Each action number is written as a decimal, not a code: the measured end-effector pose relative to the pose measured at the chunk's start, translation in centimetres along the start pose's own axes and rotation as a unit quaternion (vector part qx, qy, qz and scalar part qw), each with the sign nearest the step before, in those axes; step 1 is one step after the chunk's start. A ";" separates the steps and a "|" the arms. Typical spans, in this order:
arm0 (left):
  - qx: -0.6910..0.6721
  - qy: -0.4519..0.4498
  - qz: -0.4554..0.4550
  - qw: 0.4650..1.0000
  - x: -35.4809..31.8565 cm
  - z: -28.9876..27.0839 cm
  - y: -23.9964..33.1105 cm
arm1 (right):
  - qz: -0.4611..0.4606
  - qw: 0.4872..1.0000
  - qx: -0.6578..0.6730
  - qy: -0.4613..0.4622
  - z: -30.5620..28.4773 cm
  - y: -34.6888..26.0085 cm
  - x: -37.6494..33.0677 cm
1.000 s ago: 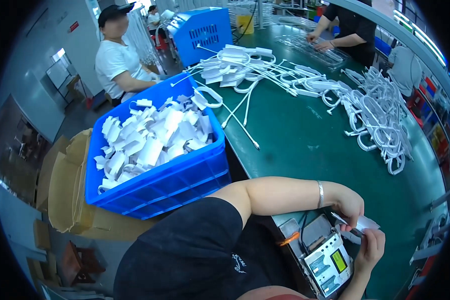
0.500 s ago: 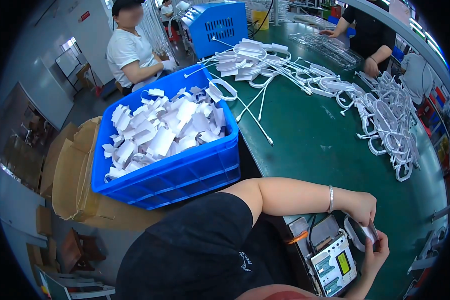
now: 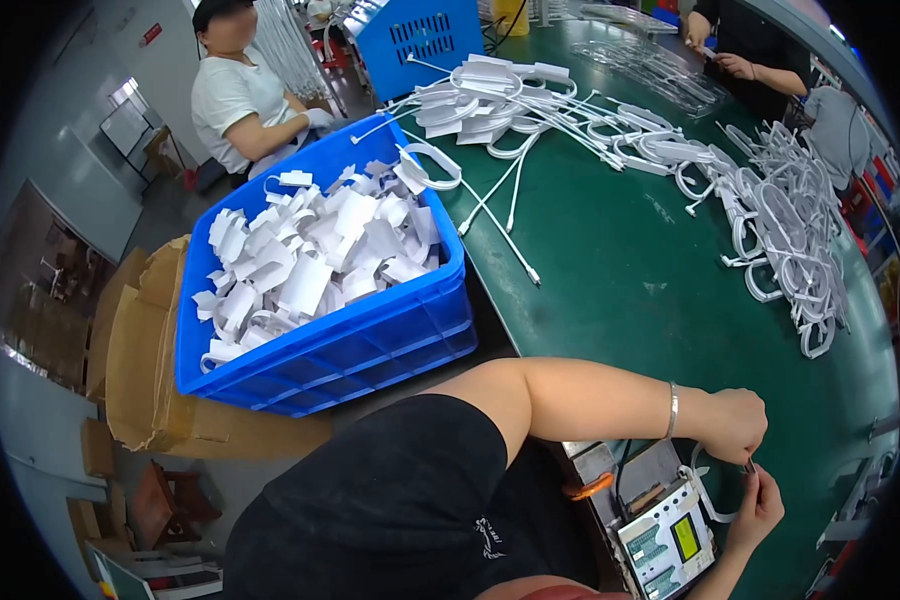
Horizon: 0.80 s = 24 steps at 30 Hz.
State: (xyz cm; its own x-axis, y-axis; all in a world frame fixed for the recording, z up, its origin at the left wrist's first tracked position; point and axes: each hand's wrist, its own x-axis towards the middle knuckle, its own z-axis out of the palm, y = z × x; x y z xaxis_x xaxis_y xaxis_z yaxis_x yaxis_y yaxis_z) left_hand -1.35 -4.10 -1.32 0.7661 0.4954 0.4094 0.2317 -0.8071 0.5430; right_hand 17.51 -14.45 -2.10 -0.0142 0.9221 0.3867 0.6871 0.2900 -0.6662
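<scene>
My left hand [image 3: 736,425], below a silver bracelet, is closed with its back turned up. Close below it, my right hand [image 3: 759,507] pinches with thumb and fingers. Between the fingertips of both hands a small end piece of a white cable shows; its details are hidden. The white cable [image 3: 713,505] hangs in a loop beside the hands. Just left of it lies a tester box [image 3: 667,540] with a white panel, a lit yellow-green screen [image 3: 686,537] and green circuit boards.
A blue crate [image 3: 370,355] full of white-wrapped cables stands at left, with cardboard [image 3: 140,370] beside it. Bundled white cables [image 3: 780,230] lie across the green table [image 3: 610,300]. An orange-handled tool [image 3: 592,487] lies by the tester. Two co-workers are at the far side, near a blue machine [image 3: 415,45].
My hands have drawn together around the cable end, and the wide white piece between them no longer shows. The far-right co-worker's hands have lifted off the table. The view has shifted slightly.
</scene>
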 end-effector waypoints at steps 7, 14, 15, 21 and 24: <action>-0.080 -0.060 -0.098 0.990 -0.5 1.5 -1.8 | 0.093 0.992 0.041 -0.071 0.4 1.0 0.5; -0.153 -0.061 -0.124 0.978 -0.5 0.9 -1.5 | 0.108 0.988 0.073 -0.079 0.7 0.3 0.7; -0.154 -0.063 -0.123 0.978 -0.5 1.2 -1.4 | 0.109 0.988 0.073 -0.077 0.6 0.2 0.6; -0.072 -0.010 -0.074 0.995 -1.5 1.6 0.0 | -0.089 0.985 -0.114 -0.093 0.2 -1.7 0.1; 0.141 -0.003 0.111 0.984 -2.1 1.2 0.3 | -0.156 0.959 -0.214 -0.102 -0.2 -2.7 -0.5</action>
State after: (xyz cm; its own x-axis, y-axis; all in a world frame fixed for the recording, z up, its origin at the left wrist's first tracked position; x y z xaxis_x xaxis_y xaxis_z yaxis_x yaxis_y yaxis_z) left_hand -2.14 -5.80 -2.92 0.8204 0.2950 0.4899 0.2137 -0.9528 0.2158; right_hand 15.79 -15.75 -0.35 -0.3803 0.8509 0.3624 0.8609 0.4689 -0.1976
